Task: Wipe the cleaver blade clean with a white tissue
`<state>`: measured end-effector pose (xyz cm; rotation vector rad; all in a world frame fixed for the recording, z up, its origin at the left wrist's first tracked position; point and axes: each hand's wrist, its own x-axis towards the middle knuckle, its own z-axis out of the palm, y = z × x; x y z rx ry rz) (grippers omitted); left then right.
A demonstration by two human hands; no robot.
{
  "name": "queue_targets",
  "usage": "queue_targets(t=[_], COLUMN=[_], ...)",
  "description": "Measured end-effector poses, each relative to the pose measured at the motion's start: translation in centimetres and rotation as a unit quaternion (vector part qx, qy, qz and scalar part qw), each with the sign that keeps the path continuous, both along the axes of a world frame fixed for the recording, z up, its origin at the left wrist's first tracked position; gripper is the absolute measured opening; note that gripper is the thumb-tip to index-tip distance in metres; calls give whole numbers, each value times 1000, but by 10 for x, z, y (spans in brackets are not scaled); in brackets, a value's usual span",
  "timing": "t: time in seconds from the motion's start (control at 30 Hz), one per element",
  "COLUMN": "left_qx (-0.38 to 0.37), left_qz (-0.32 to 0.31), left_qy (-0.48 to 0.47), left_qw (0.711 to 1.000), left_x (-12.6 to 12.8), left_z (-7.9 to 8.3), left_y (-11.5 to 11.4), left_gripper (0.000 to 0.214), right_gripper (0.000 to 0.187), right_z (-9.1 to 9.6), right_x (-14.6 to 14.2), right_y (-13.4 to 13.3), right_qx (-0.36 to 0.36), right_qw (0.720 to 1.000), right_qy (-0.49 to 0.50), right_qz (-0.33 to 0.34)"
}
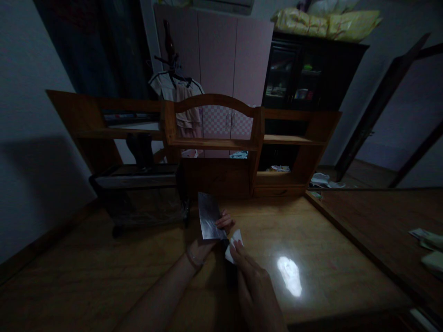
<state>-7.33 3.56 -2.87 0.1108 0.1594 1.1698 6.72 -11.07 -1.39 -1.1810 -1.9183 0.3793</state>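
The broad metallic blade [209,216] was held above the wooden surface [277,221] by the left hand [225,222], apparently supported from behind to leave its face exposed, while a white wipe [236,238] was pinched near its lower end by the right hand [254,276].

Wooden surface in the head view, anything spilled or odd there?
One thing: a bright white patch to the right of the right hand. It stands out because everything around it is dim, and could pass for a spill, but is probably glare off the glossy wood.
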Motion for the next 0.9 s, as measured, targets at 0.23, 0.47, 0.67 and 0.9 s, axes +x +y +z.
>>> queue_targets(t=[0.23,0.47,0.67,0.9], left_qx=[-6,-7,-5,18], left_qz=[8,-8,-15,-24], left_qy=[0,-36,-4,-1], left_qw=[1000,999,1000,1000], left_x=[3,1,0,-4], left_z=[-7,1,12,-1], left_y=[8,-2,-7,0], left_gripper=[29,27,28,24], right_gripper=[64,65,66,73], right_z=[-1,-6,-31,-61], right_x=[-35,-26,-14,-4], right_y=[13,2,-8,-23], right_qx=[-76,-55,7,41], right_qw=[994,993,995,994], right_qy=[-68,-102,-102,-88], right_qz=[-27,-33,-3,-49])
